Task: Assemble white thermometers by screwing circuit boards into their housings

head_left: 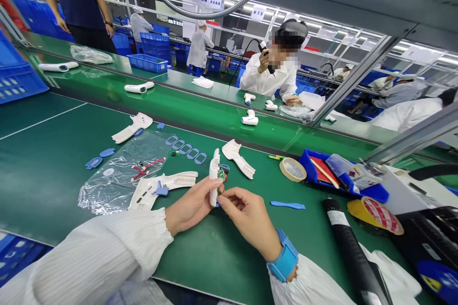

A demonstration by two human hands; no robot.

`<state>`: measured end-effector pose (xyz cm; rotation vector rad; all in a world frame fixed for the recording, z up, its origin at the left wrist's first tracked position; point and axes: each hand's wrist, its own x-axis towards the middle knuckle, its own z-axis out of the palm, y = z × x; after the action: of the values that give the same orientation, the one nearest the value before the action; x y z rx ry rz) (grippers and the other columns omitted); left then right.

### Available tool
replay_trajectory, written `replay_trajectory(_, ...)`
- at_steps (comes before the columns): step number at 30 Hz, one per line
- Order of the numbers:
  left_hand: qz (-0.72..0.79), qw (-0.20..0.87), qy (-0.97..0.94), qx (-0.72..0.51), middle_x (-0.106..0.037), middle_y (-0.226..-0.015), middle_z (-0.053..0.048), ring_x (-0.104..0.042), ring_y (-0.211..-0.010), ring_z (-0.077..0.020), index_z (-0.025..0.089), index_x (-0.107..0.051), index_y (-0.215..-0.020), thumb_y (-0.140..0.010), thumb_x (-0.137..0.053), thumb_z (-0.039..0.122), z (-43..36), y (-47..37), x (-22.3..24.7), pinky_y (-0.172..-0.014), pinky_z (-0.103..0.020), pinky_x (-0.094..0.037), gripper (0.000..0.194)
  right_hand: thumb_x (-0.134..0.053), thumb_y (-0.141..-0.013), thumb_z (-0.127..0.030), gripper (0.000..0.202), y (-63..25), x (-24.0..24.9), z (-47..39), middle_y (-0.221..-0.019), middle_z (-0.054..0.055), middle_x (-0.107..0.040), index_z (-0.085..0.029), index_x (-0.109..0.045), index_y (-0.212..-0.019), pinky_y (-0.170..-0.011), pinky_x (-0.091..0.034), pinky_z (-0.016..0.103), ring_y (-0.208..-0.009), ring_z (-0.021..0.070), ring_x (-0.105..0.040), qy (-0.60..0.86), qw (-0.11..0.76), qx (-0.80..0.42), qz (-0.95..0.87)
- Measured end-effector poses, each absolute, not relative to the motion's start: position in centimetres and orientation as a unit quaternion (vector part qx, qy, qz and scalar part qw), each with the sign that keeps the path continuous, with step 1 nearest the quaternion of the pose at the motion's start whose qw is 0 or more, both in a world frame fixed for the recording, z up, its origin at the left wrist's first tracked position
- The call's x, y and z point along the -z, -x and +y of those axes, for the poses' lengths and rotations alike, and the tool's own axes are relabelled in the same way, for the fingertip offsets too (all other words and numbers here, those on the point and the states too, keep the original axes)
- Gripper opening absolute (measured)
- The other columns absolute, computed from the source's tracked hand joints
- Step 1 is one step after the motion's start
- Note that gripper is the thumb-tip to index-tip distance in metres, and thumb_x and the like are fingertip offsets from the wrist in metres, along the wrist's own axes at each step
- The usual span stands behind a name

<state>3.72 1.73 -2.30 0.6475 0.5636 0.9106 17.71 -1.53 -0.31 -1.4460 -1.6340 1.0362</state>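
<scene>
My left hand [195, 205] is wrapped round a white plastic housing half [213, 171], held on edge above the green mat. Inside the housing sits a green circuit board [221, 174] with a dark part by it. With thumb and fingers pinched together, my right hand [246, 212] touches the housing's lower end; what lies between its fingertips is hidden. To the left lies another white housing half [184, 179] with a blue trigger-like part [161, 189] on it. A third white shell [239, 157] rests just behind my hands, and a fourth shell [131, 128] farther left.
A clear plastic bag [107, 190] carries red wired parts [146, 167]. Blue frames [186, 148] lie behind it. At right are a blue pry tool [287, 205], tape roll [293, 170], blue bin [375, 193] and black electric screwdriver [343, 243]. White thermometer guns [249, 117] sit on the green conveyor; a co-worker [270, 74] sits beyond.
</scene>
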Motion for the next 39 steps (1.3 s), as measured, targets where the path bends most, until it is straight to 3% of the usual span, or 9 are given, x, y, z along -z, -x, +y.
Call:
replay_trajectory(9,0.245,0.792,-0.424,-0.365,-0.056,-0.091,0.000,-0.049,-0.091,-0.0164,0.021,-0.053,-0.100,-0.081,-0.058,0.040,1.4,-3.7,2.8,-0.086,-0.031,-0.035,0.026,-0.053,-0.075,-0.021,0.012,-17.5,0.1,-1.6,-0.059,-0.001,-0.058,-0.016,-0.062,-0.070,-0.051,-0.040,0.019,-0.053,0.0093,-0.049,0.556,0.333,-0.361,-0.670)
replay_trajectory(14,0.264,0.744,-0.528,-0.313,-0.054,-0.094,-0.001,-0.047,-0.097,-0.0192,0.020,-0.049,-0.101,-0.079,-0.058,0.046,1.4,-3.3,2.8,-0.091,-0.035,-0.033,0.035,-0.052,-0.071,-0.020,0.014,-17.7,0.7,-1.6,-0.053,-0.004,-0.043,-0.017,-0.051,-0.058,-0.045,-0.031,0.019,-0.049,0.0078,-0.038,0.563,0.314,-0.326,-0.692)
replay_trajectory(21,0.263,0.728,-0.560,-0.296,-0.053,-0.098,-0.002,-0.046,-0.101,-0.0204,0.019,-0.045,-0.105,-0.080,-0.055,0.049,1.4,-3.2,2.9,-0.095,-0.036,-0.031,0.041,-0.051,-0.067,-0.021,0.015,-17.6,1.2,-1.7,-0.051,-0.006,-0.035,-0.018,-0.043,-0.054,-0.043,-0.027,0.018,-0.048,0.0066,-0.031,0.549,0.339,-0.342,-0.683)
replay_trajectory(29,0.261,0.768,-0.500,-0.304,-0.055,-0.092,-0.001,-0.048,-0.096,-0.0183,0.019,-0.050,-0.102,-0.078,-0.058,0.050,1.4,-3.3,3.4,-0.090,-0.033,-0.035,0.039,-0.050,-0.069,-0.023,0.018,-17.3,1.9,-1.9,-0.050,-0.004,-0.042,-0.017,-0.048,-0.052,-0.047,-0.032,0.020,-0.049,0.0083,-0.036,0.578,0.365,-0.302,-0.664)
replay_trajectory(33,0.217,0.826,-0.411,-0.320,-0.056,-0.081,-0.001,-0.051,-0.083,-0.0165,0.017,-0.057,-0.095,-0.079,-0.057,0.052,1.6,-3.5,3.1,-0.081,-0.032,-0.039,0.039,-0.048,-0.072,-0.022,0.015,-17.8,1.3,-1.7,-0.058,0.000,-0.055,-0.016,-0.061,-0.066,-0.053,-0.040,0.022,-0.053,0.0101,-0.047,0.550,0.342,-0.417,-0.638)
replay_trajectory(36,0.195,0.839,-0.400,-0.314,-0.056,-0.077,-0.002,-0.052,-0.074,-0.0157,0.015,-0.060,-0.094,-0.081,-0.054,0.050,1.7,-3.5,3.0,-0.073,-0.033,-0.042,0.037,-0.051,-0.072,-0.026,0.017,-18.0,0.8,-1.4,-0.059,0.000,-0.056,-0.014,-0.064,-0.074,-0.055,-0.043,0.023,-0.053,0.0109,-0.049,0.536,0.321,-0.494,-0.605)
replay_trajectory(39,0.190,0.832,-0.413,-0.318,-0.057,-0.085,-0.003,-0.053,-0.082,-0.0171,0.017,-0.057,-0.103,-0.081,-0.055,0.048,1.7,-3.4,3.3,-0.077,-0.033,-0.041,0.038,-0.057,-0.071,-0.032,0.019,-17.9,0.7,-1.3,-0.058,-0.001,-0.054,-0.013,-0.062,-0.071,-0.053,-0.041,0.022,-0.053,0.0099,-0.046,0.533,0.324,-0.499,-0.601)
